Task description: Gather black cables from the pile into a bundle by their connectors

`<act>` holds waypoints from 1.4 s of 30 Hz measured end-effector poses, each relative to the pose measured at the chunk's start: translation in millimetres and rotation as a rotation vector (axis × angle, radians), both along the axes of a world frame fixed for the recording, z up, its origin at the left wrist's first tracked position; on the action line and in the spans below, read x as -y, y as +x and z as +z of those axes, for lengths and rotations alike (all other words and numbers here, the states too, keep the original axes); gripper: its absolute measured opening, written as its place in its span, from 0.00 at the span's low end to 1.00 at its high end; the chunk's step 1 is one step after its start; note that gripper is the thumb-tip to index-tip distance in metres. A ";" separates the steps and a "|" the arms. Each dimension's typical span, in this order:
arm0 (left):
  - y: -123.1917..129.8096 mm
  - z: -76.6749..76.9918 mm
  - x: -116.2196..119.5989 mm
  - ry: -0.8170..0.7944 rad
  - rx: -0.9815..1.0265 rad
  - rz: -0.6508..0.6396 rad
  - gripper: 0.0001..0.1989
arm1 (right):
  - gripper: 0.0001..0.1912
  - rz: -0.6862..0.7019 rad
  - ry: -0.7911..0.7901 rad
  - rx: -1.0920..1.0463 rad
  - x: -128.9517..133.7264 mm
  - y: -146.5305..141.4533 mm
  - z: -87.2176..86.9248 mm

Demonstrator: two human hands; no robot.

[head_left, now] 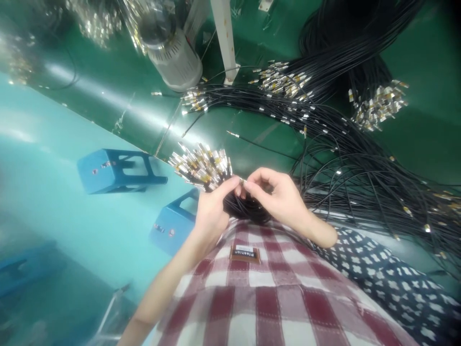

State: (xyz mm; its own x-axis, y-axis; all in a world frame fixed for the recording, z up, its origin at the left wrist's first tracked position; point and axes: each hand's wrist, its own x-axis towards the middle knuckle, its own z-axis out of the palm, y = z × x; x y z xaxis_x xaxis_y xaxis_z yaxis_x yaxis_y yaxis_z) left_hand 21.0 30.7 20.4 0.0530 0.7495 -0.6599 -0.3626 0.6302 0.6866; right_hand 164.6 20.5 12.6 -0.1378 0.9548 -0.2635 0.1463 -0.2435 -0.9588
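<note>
Close in front of the checked apron, my left hand (216,204) is closed, its thumb and fingers pinching a small metal cable end (242,181). My right hand (275,192) meets it there, thumb and index finger pressed on the same small piece. Beside my left hand a thick bundle of silvery and yellowish cable ends (203,166) fans out over the table edge. Black cables (248,209) of that bundle run beneath both hands, partly hidden by them.
On the green table (266,129) lie long black cables (334,125) and more clusters of cable ends (380,105). A grey-white machine (176,62) stands near a metal post (225,38). Blue stools (115,170) are on the floor at left. Patterned cloth (378,274) lies at right.
</note>
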 end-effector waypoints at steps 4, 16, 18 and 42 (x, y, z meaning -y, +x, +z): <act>-1.6 -3.9 -1.6 -0.017 -0.007 0.010 0.13 | 0.09 -0.040 -0.035 0.019 2.7 -4.4 -1.2; 1.7 -2.9 -1.8 -0.017 -0.015 0.013 0.14 | 0.14 0.076 -0.007 0.020 -0.1 3.9 -0.6; 1.2 -3.2 -1.8 -0.020 -0.011 0.009 0.14 | 0.12 0.083 0.064 0.155 2.3 7.2 1.2; -5.5 -5.9 -0.6 -0.001 0.059 0.033 0.05 | 0.08 -0.061 0.420 0.419 12.7 2.3 -4.8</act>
State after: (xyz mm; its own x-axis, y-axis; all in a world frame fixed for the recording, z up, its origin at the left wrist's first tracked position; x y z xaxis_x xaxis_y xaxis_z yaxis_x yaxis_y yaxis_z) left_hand 15.5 31.3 14.5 0.0670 0.7505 -0.6574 -0.4230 0.6181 0.6625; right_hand 166.9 7.8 7.8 -0.0451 0.9920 0.1181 0.5305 0.1239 -0.8386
